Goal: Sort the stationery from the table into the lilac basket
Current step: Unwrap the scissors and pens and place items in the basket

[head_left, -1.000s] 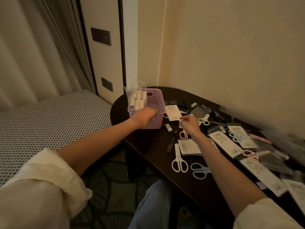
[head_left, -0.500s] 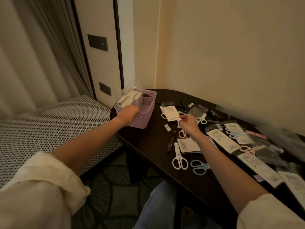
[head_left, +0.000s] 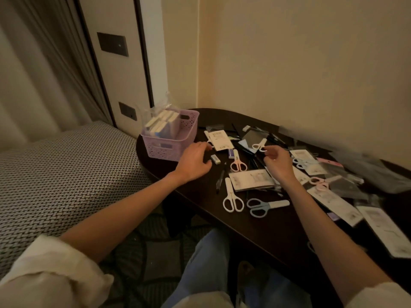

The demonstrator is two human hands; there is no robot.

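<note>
The lilac basket [head_left: 165, 150] stands at the left end of the dark table [head_left: 255, 232], with a clear bag of white erasers [head_left: 162, 124] inside it. My left hand [head_left: 195, 162] hovers just right of the basket with relaxed fingers, holding nothing. A small eraser [head_left: 215, 158] lies by its fingertips. My right hand [head_left: 278, 163] hangs over the table's middle, loosely curled and empty, near small white scissors [head_left: 259, 145]. Pink scissors [head_left: 238, 163], white scissors [head_left: 232, 197], blue scissors [head_left: 264, 206], a pen [head_left: 220, 181] and a packaged card [head_left: 251, 180] lie between the hands.
More packets, cards and scissors [head_left: 318, 182] cover the right side of the table up to the wall. A bed with a woven cover [head_left: 66, 170] borders the table on the left. My knees in jeans [head_left: 206, 263] sit under the near edge.
My left hand let go of the basket, which now stands at the table's left end, and moved right toward the small eraser. My right hand lifted off the items and shifted right.
</note>
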